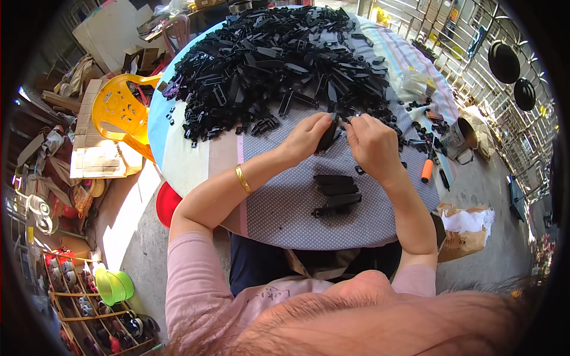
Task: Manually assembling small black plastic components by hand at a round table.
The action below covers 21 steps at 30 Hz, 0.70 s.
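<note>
My left hand (304,141) is closed around a dark, flat, elongated black plastic piece (327,137), held upright over the table between the heap and me. Close beside it, my right hand (375,145) is pinched at the piece's upper end; whatever its fingers grip is too small and hidden to name. Below both hands, several similar black plastic pieces (337,191) lie in a short row on the dotted tablecloth (291,228). A large heap of loose black plastic parts (267,65) covers the far side of the round table.
Right of my right hand lie an orange-handled tool (427,170), scattered small black parts and a tipped metal mug (460,137). A yellow plastic chair (122,110) and a red stool (167,204) stand at the left. A paper sack (466,243) sits on the floor at right.
</note>
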Motion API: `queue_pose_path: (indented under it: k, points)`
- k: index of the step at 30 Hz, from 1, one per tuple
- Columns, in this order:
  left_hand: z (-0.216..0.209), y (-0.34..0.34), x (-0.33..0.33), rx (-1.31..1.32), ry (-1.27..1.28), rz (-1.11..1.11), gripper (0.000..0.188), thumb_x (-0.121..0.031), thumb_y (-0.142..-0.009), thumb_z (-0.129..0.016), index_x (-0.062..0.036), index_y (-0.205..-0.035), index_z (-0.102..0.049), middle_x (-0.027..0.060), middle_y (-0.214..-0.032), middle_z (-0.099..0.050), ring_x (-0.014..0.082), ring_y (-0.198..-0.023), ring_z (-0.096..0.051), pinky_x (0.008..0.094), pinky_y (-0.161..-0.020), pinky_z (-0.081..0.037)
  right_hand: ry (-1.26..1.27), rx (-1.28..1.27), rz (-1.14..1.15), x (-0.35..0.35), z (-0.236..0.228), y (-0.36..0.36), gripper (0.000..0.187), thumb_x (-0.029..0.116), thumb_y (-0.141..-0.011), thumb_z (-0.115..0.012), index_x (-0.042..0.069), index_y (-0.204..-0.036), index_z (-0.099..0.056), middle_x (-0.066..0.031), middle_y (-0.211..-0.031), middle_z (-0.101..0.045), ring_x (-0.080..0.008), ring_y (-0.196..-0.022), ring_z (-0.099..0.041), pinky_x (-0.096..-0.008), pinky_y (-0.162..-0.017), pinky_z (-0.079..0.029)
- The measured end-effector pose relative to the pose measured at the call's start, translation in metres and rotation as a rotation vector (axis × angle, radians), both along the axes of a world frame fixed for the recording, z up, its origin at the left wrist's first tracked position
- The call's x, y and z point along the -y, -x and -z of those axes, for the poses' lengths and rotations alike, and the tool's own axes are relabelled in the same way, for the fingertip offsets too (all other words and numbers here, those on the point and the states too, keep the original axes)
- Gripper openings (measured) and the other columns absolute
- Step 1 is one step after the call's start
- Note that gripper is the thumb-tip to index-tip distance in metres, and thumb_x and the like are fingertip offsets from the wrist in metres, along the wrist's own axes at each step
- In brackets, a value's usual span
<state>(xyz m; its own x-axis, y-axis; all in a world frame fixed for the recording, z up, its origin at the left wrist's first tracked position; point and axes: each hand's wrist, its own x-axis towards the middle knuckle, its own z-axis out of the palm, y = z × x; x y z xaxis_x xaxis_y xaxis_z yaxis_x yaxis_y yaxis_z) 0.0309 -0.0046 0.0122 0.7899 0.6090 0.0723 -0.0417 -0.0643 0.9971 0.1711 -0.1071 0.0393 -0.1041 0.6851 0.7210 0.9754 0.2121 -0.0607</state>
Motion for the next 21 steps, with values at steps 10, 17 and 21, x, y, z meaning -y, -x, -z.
queue_pose_path:
  k: [10,17,21]
  points:
    - [0.008,-0.004,0.006,0.052,-0.569,-0.114,0.033,-0.028,-0.096,-0.037,0.0012,-0.098,-0.052,0.0061,-0.068,-0.053,0.0143,-0.06,-0.05,0.0296,-0.055,-0.041,0.076,0.145,0.037,-0.003,0.012,0.005,0.012,0.011,-0.078,-0.054,0.005,-0.07,-0.048,-0.0084,-0.066,-0.05,-0.0236,-0.062,-0.056,-0.0326,-0.054,-0.047]
    - [-0.006,0.001,0.001,-0.2,-0.631,-0.003,0.029,-0.023,-0.093,-0.04,0.0017,-0.099,-0.054,0.0167,-0.072,-0.057,0.0271,-0.065,-0.055,0.0349,-0.062,-0.044,0.179,0.201,-0.047,-0.006,0.017,-0.002,0.008,0.008,-0.076,-0.053,0.003,-0.073,-0.047,-0.0097,-0.067,-0.05,-0.0233,-0.063,-0.055,-0.0315,-0.055,-0.047]
    - [-0.005,0.001,0.011,-0.145,-0.595,-0.093,0.027,-0.022,-0.092,-0.041,0.0018,-0.095,-0.054,0.0213,-0.078,-0.059,0.0371,-0.073,-0.057,0.0402,-0.064,-0.044,0.181,0.174,-0.101,-0.007,0.016,0.002,0.008,0.008,-0.075,-0.053,0.003,-0.072,-0.047,-0.01,-0.067,-0.05,-0.0233,-0.063,-0.055,-0.0309,-0.056,-0.047]
